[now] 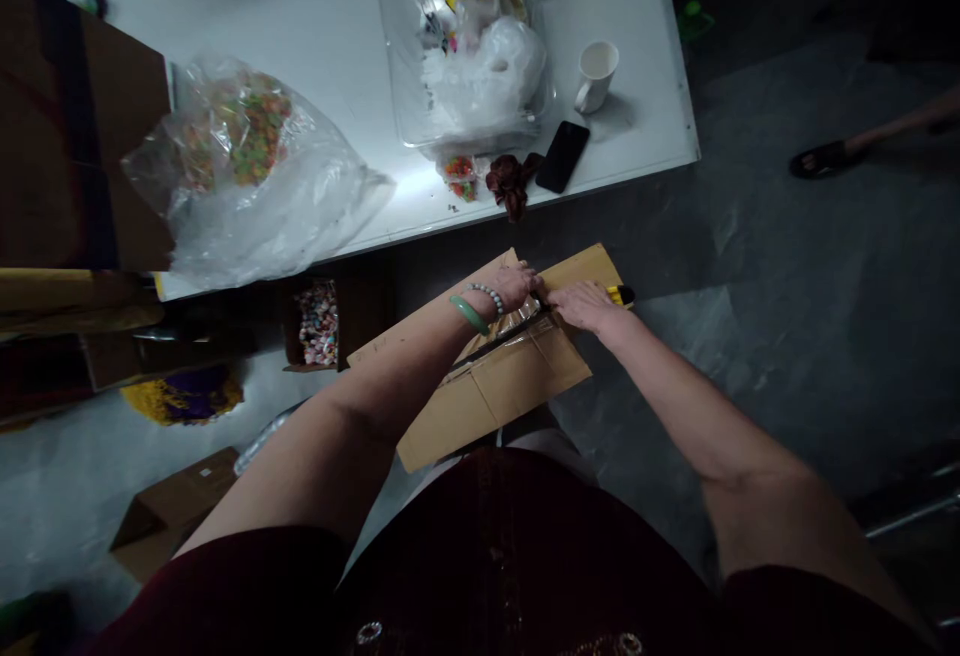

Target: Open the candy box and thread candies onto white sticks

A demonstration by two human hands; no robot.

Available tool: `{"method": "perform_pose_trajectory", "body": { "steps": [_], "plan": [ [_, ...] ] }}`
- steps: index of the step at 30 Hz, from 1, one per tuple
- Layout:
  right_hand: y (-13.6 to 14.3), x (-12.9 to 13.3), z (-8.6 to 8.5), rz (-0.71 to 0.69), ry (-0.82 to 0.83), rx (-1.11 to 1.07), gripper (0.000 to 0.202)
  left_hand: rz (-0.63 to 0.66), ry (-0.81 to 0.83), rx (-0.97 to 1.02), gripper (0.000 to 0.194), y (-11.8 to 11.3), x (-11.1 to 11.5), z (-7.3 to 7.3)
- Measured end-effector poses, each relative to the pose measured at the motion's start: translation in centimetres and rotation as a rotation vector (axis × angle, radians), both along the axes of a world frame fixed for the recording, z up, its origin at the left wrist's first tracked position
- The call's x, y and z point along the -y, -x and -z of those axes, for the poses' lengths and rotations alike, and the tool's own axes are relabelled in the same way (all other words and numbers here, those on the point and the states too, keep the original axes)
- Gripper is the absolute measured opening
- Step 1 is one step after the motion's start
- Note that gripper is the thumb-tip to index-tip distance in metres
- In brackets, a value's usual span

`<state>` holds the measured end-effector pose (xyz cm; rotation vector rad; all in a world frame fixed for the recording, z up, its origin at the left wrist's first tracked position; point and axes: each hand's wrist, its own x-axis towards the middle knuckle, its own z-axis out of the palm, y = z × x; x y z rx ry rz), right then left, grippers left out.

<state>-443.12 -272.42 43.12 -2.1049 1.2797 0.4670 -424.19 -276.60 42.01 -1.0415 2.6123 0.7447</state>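
Under the left hand (519,285) and right hand (585,304), the flapped cardboard box (525,376) is plain tan, with a dark seam (491,343). Behind the left hand, the round, smooth bangle (469,315) is jade green, the beaded bracelet (496,298) pale grey. Beside the right hand, a small object (619,295) is yellow and black. Beyond both, the flat tabletop (315,16) and handled mug (598,71) are white, the rectangular phone (562,156) black, the ruffled scrunchie (510,183) brown.

At upper left, the way is blocked by a plastic bag (259,171); at top centre, by a clear tub (391,66) and a mug (598,74) — right of the cardboard box (517,371), mid-frame, passage is left over the floor (720,306).
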Motion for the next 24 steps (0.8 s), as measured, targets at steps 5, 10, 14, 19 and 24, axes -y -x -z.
{"method": "perform_pose_trajectory", "body": {
  "steps": [5, 10, 14, 19, 24],
  "plan": [
    [1.9, -0.9, -0.7, -0.064, -0.015, 0.000, 0.024, 0.002, -0.013, 0.039, 0.034, 0.1, -0.5, -0.5],
    [3.1, -2.6, -1.4, -0.081, 0.024, -0.011, 0.024, -0.022, -0.010, 0.025, 0.033, 0.0, -0.9, -1.0],
    [4.0, -3.5, -1.9, -0.078, 0.025, -0.056, 0.025, -0.063, -0.023, -0.004, 0.033, -0.2, -1.2, -1.2],
    [4.8, -2.9, -1.1, -0.056, 0.018, -0.141, 0.027, -0.045, 0.041, 0.008, 0.024, 1.1, -2.4, -1.2],
    [4.0, -1.6, 0.5, 0.036, -0.066, -0.185, 0.031, 0.026, 0.051, 0.041, 0.021, 2.9, -3.3, -0.6]
  ]
}}
